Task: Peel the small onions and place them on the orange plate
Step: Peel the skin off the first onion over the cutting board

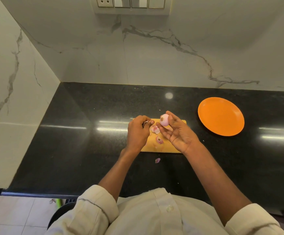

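Black counter (pixel 87 150), marble walls (pixel 154 56). Right hand (pixel 177 131) gripped onion (pixel 164 119) over board (pixel 161 148); left hand (pixel 138 131) pinched peel (pixel 146 122). Plate (pixel 221 116) well apart.

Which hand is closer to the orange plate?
The right hand. It holds the onion just left of the orange plate, apart from it. The left hand is farther left, pinching a bit of peel over the cutting board.
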`<state>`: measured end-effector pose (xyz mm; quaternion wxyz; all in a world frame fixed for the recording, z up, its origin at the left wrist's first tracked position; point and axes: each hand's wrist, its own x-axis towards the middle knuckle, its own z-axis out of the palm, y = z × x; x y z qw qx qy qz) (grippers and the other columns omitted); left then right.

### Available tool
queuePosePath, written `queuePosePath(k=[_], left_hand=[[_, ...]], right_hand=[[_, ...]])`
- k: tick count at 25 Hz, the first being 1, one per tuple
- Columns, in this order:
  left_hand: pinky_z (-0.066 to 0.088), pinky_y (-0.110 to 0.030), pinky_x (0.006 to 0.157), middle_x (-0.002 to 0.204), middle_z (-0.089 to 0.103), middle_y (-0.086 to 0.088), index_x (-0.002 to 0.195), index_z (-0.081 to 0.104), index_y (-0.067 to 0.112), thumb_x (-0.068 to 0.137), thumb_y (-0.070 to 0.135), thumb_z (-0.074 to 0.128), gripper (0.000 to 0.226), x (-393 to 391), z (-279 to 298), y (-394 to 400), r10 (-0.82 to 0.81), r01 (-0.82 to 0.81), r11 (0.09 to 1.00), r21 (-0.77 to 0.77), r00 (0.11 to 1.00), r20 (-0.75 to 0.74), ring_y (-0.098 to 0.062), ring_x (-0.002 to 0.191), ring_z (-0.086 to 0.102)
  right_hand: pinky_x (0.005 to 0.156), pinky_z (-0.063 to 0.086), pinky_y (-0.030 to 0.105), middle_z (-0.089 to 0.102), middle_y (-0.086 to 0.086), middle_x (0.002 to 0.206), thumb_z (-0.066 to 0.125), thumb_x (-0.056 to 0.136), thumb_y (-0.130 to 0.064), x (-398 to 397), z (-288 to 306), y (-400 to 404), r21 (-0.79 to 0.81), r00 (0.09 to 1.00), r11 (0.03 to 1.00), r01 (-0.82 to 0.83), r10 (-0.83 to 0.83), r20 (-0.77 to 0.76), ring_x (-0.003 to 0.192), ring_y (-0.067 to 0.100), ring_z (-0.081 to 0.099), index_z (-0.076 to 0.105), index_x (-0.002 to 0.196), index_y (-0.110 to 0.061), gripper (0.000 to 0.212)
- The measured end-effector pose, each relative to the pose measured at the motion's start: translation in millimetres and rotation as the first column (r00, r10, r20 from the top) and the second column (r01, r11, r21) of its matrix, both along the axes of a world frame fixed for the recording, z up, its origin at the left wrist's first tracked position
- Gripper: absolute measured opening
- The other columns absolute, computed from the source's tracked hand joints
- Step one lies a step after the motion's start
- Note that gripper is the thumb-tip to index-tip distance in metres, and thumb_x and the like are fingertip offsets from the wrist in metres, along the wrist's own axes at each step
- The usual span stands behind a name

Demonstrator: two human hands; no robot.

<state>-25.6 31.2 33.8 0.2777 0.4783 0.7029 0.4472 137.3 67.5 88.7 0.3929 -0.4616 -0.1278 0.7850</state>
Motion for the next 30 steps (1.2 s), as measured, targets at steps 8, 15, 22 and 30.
queuePosePath(k=[8, 15, 22, 30], left_hand=[[0.055, -0.027, 0.086, 0.101, 0.076, 0.007, 0.101, 0.080, 0.017, 0.101, 0.020, 0.073, 0.007, 8, 14, 9, -0.110, 0.109, 0.994, -0.021, 0.993, -0.038, -0.009, 0.097, 0.069], [0.064, -0.028, 0.084, 0.094, 0.081, 0.000, 0.105, 0.081, 0.007, 0.100, 0.008, 0.073, 0.010, 35, 36, -4, -0.077, 0.055, 0.995, 0.083, 0.956, 0.284, -0.014, 0.091, 0.077], [0.050, -0.027, 0.062, 0.088, 0.064, -0.003, 0.090, 0.061, 0.012, 0.101, -0.003, 0.051, 0.021, 70, 49, -8, 0.077, -0.078, 0.997, 0.018, 0.995, 0.065, -0.012, 0.078, 0.059], [0.061, -0.049, 0.085, 0.091, 0.073, -0.018, 0.097, 0.065, -0.002, 0.115, 0.028, 0.045, 0.040, 72, 40, -21, 0.219, -0.201, 0.976, -0.089, 0.904, 0.367, -0.031, 0.092, 0.075]], right_hand=[[0.100, 0.060, 0.043, 0.069, 0.020, 0.132, 0.071, 0.093, -0.003, 11, 0, 4, 0.002, 0.994, 1.000, 0.017, -0.017, 0.105, 0.118, 0.036, 0.071, 0.063, 0.138, -0.008, 0.045], [0.097, 0.061, 0.045, 0.080, 0.014, 0.111, 0.077, 0.089, -0.007, 23, 12, -2, 0.107, 0.984, 0.993, -0.055, 0.036, 0.176, 0.104, 0.032, 0.078, 0.067, 0.131, -0.005, 0.043], [0.086, 0.066, 0.037, 0.077, 0.013, 0.112, 0.068, 0.097, -0.005, 33, 18, -8, 0.121, 0.990, 0.984, -0.133, 0.125, 0.072, 0.093, 0.025, 0.080, 0.070, 0.124, -0.007, 0.027], [0.101, 0.058, 0.042, 0.075, 0.008, 0.119, 0.070, 0.092, 0.009, 55, 9, -5, 0.300, 0.971, 0.930, -0.214, 0.169, 0.167, 0.117, 0.026, 0.071, 0.074, 0.124, -0.018, 0.042]])
